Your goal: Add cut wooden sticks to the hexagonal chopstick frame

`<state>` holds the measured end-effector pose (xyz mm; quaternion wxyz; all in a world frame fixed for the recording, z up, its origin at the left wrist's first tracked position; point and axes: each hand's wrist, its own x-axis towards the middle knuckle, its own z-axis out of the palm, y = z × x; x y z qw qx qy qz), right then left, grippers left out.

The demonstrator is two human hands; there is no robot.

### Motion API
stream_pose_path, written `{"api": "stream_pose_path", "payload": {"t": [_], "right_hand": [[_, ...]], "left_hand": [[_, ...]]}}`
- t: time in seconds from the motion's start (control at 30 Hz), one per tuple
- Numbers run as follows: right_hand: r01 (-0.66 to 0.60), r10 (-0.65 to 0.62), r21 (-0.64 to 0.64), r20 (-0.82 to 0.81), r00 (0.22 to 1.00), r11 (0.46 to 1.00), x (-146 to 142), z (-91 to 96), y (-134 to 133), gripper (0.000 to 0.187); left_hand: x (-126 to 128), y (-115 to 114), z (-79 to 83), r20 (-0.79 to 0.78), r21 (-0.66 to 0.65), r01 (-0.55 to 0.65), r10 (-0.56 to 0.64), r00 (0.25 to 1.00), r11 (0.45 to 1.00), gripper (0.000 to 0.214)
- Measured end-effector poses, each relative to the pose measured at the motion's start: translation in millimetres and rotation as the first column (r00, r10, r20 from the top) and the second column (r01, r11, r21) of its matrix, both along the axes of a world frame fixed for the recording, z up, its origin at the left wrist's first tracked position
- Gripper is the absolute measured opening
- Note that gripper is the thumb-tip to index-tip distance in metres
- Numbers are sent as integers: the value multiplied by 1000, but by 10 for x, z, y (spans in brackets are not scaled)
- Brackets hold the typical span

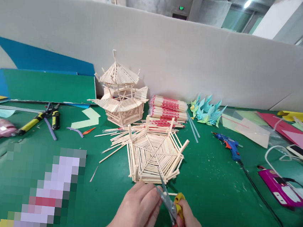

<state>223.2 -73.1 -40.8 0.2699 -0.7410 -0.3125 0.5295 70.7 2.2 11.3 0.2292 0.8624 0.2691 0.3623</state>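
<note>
My left hand (138,210) is closed, fingertips pinched together beside the scissor blades; what they grip is hidden. My right hand (190,222) is wrapped round the yellow and red handles of a pair of scissors (169,203), whose blades are parted and point up and left. A short pale stick (171,194) shows just right of the blades; whether it runs into my left fingers I cannot tell. Right beyond both hands lies a hexagonal frame of wooden sticks (154,153), with short posts standing at its corners.
Behind the frame stands a stick pagoda (120,100), beside wrapped stick bundles (168,108) and a blue-green folded-paper piece (207,110). To the right are a blue glue gun (230,146) with its cord and a magenta power box (280,188). Yellow-handled pliers (41,119) lie left.
</note>
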Motion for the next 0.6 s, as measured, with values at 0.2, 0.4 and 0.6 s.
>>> {"api": "stream_pose_path", "payload": {"t": [0.2, 0.4, 0.6], "right_hand": [[80, -83, -40, -96, 992, 996, -63, -123, 17, 51], [69, -73, -94, -39, 997, 993, -41, -292, -34, 42], [-14, 4, 91, 113, 994, 996, -11, -330, -156, 18]], "left_hand": [[-65, 25, 182, -93, -217, 12, -33, 995, 976, 25], [-75, 35, 250, -75, -413, 59, -99, 992, 909, 26], [-107, 68, 320, -74, -606, 152, -246, 966, 781, 30]]}}
